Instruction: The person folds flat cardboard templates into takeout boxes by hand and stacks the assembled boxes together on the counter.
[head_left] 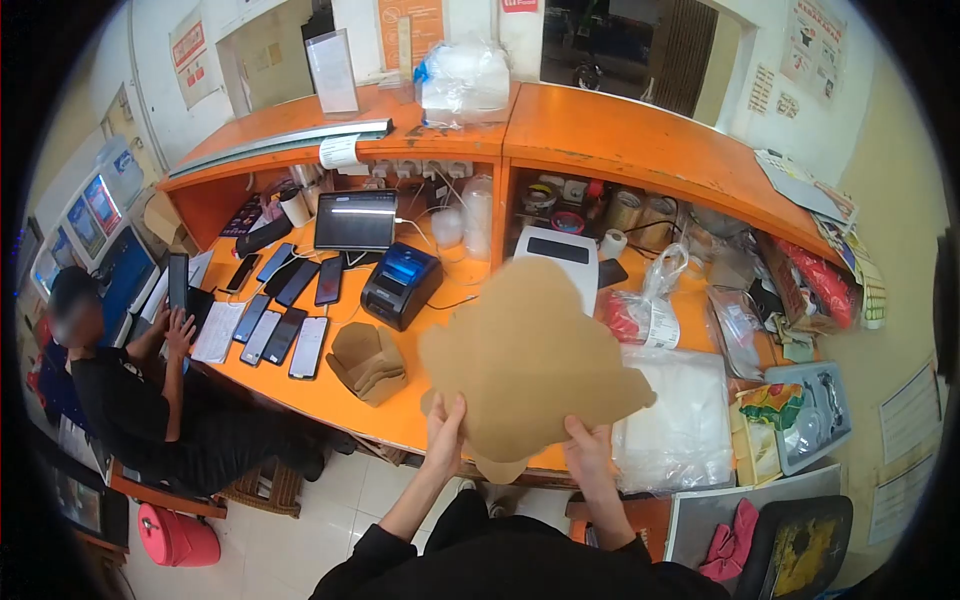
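Between my two hands is a flat brown cardboard box blank (pixel 525 350) with cut, rounded flaps, raised above the orange counter. My left hand (pixel 445 432) grips its lower left edge, thumb on top. At its lower right edge my right hand (pixel 588 452) pinches it the same way, fingers mostly hidden underneath. To the left of the blank a folded brown cardboard box (pixel 367 364) stands on the counter with its top open. A stack of clear plastic bags (pixel 675 425) lies just right of my right hand.
Several phones (pixel 285 334) lie on the left counter near a black receipt printer (pixel 402 284) and a tablet (pixel 355 220). A white printer (pixel 556 262) stands behind the blank. A grey tray (pixel 835 445) sits at right. A seated person (pixel 130 390) holds a phone at left.
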